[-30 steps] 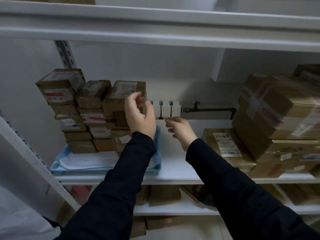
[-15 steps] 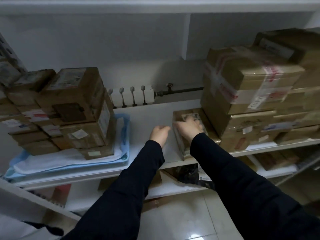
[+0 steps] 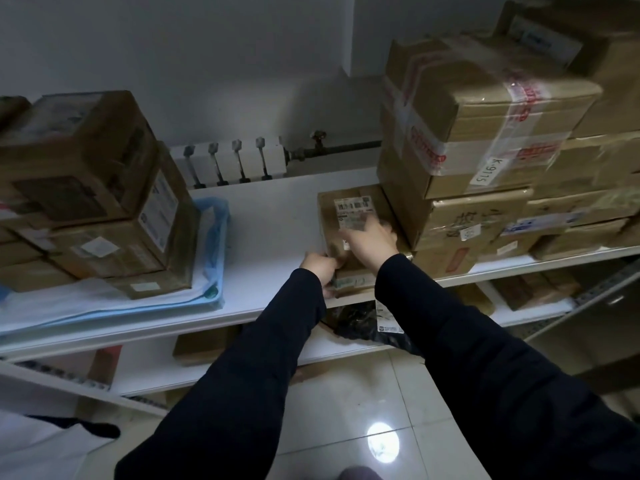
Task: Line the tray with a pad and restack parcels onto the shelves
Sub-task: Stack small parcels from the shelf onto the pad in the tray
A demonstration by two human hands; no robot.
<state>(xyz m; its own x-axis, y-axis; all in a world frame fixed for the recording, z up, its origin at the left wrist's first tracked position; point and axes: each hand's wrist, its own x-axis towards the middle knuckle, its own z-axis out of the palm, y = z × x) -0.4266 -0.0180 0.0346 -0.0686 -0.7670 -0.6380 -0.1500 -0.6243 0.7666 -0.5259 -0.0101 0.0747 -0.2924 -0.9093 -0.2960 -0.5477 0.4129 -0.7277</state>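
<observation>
A flat brown parcel (image 3: 356,209) with a white label lies on the white shelf (image 3: 270,237), against a tall stack of taped boxes. My left hand (image 3: 320,266) grips its near left corner at the shelf's front edge. My right hand (image 3: 372,237) lies on top of it, fingers spread over the right side. At the left, a blue tray (image 3: 216,237) lined with a white pad (image 3: 69,299) carries stacked brown parcels (image 3: 104,202).
Large taped cardboard boxes (image 3: 485,140) fill the shelf's right side. A white radiator (image 3: 232,161) with a pipe stands behind the shelf. More parcels and a black bag (image 3: 363,323) sit on the lower shelf. Glossy floor tiles (image 3: 363,410) lie below.
Both hands left the stacked parcels on the tray and moved right to the flat parcel. The left hand has closed on its near corner. The view swung right and down.
</observation>
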